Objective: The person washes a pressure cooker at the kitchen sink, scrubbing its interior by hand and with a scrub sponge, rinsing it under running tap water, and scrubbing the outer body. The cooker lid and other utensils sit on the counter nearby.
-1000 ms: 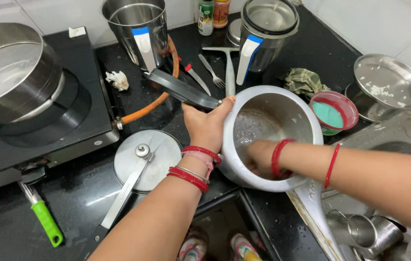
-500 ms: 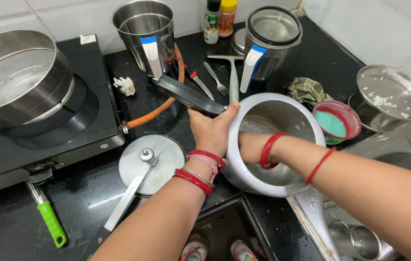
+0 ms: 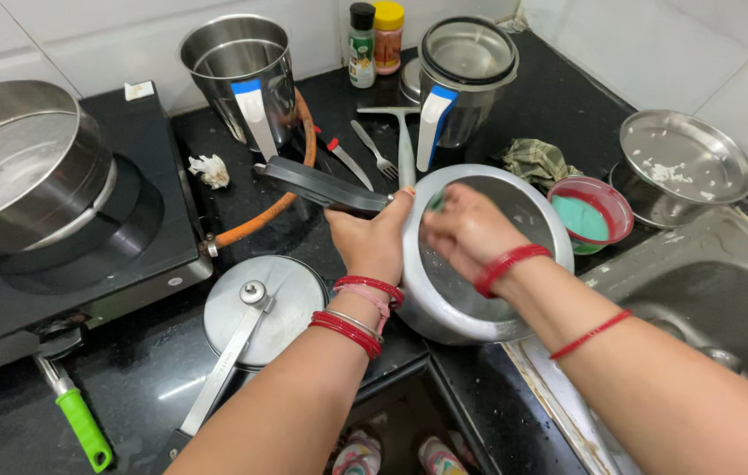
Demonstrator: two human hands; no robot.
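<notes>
At the bench (image 3: 497, 387) corner beside the sink (image 3: 708, 290), we tilt the aluminium cooker pot (image 3: 444, 308) on its edge, our left hand (image 3: 372, 239) clenched around the base of its black handle (image 3: 321, 186) while our right hand (image 3: 466, 230) grips a green scrubber (image 3: 436, 201) at the rim. Wet metal could slip from our hold and knock the small red bowl (image 3: 591, 217) or drop off the edge.

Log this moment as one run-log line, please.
left hand: grips cooker at handle | right hand: at cooker rim, scrubbing | lid: on counter
</notes>
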